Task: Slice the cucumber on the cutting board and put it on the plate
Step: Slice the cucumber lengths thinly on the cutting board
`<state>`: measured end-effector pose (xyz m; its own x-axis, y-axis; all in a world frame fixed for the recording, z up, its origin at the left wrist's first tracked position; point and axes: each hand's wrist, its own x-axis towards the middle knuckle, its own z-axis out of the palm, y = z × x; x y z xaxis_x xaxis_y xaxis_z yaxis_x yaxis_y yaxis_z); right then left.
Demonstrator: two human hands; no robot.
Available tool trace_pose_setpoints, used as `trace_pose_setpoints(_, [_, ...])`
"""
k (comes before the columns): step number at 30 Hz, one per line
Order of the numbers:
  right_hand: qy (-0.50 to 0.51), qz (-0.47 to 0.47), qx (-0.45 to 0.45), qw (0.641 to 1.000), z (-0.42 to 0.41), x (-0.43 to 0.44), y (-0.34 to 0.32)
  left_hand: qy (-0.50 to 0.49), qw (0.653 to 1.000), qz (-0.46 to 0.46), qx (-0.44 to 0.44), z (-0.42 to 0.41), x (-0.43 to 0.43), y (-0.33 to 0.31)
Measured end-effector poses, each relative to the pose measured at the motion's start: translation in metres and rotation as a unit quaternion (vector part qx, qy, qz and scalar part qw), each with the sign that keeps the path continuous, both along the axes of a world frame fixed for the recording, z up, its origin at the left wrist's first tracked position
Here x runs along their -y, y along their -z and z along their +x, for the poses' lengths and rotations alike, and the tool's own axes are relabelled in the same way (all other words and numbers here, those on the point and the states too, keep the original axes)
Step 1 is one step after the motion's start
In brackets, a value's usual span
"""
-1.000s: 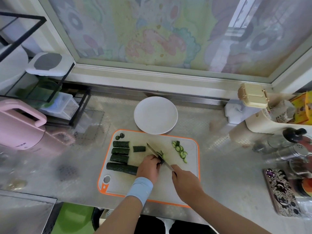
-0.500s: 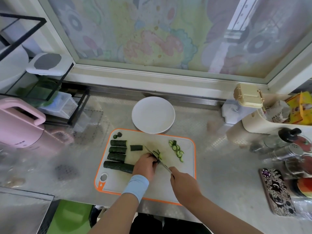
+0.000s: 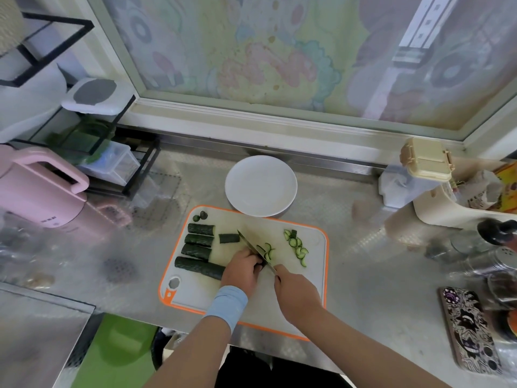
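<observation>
Head view: the left hand, with a pale blue wristband on its wrist, lies knuckles-up on the white plastic cutting board with an orange rim. Its fingers curl down to hold a dark green cucumber piece, which is mostly hidden beneath them, so how much is left is hard to tell. The right hand is closed round the handle of a steel kitchen knife. The blade slants away to the left, close against the left hand's knuckles.

A few thin half-round slices lie just right of the blade, and a longer scatter of slices lies further right. Four dark cucumber lengths lie side by side at the board's left. The round white plate stands on the steel table, touching the board's far edge.

Compared with half a second ago, both grips and the layout on the board match, and the blade is at much the same spot.
</observation>
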<state>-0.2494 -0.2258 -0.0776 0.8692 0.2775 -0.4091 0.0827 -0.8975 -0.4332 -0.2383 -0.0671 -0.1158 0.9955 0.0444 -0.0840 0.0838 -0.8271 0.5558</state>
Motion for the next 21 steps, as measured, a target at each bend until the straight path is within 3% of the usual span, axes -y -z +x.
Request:
trace_pose_setpoints(10, [0.001,-0.017,0.028,0.999,-0.021,0.025,-0.007,-0.004,1.0,0.009,-0.02,0.001,-0.001,-0.001])
trace_pose_setpoints(21, [0.001,-0.002,-0.008,1.0,-0.004,0.011,0.0,-0.005,1.0,-0.002,-0.011,-0.001,-0.001,0.002])
